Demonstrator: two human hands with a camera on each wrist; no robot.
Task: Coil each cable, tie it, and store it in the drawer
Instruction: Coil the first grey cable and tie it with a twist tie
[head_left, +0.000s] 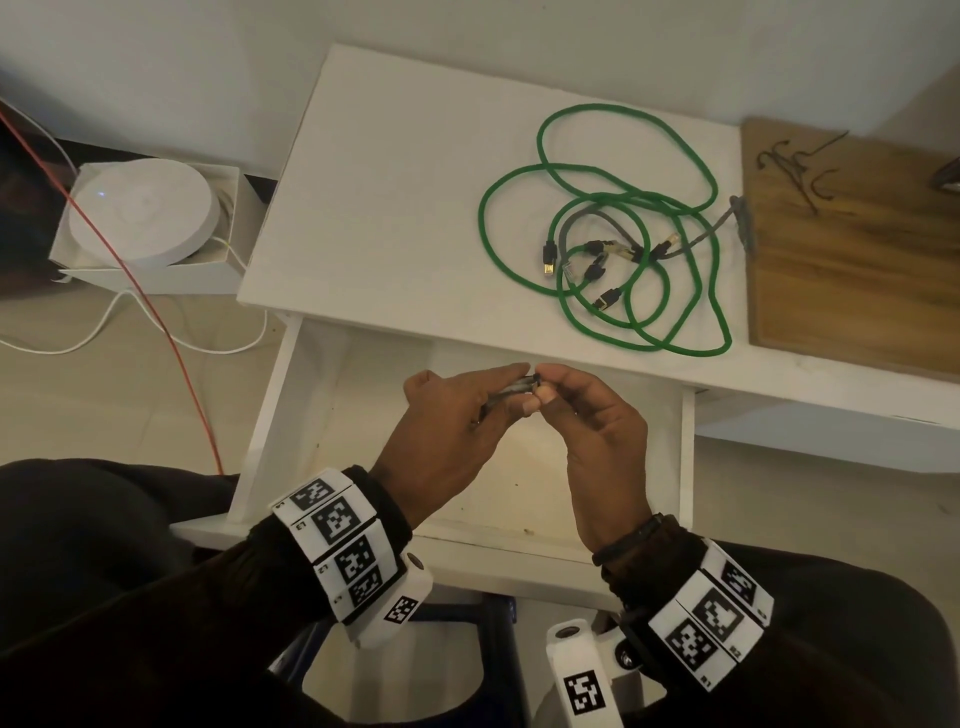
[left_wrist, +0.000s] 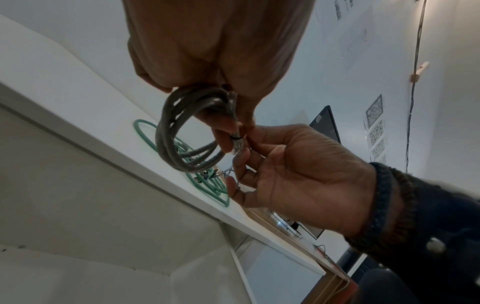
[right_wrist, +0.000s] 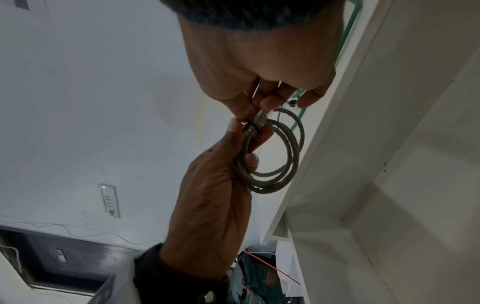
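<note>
Clearly, with the left hand (left_wrist: 207, 51) gripping the grey coil (left_wrist: 187, 131) and the right hand (left_wrist: 298, 170) pinching its black tie (left_wrist: 237, 137), any slip could unravel the loops.

Grey cable (left_wrist: 182, 131) coiled, apparently banded; drawer (head_left: 270, 415) open.

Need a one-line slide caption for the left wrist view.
Left hand holds the coiled grey cable while the right hand pinches the black tie around it.
</note>
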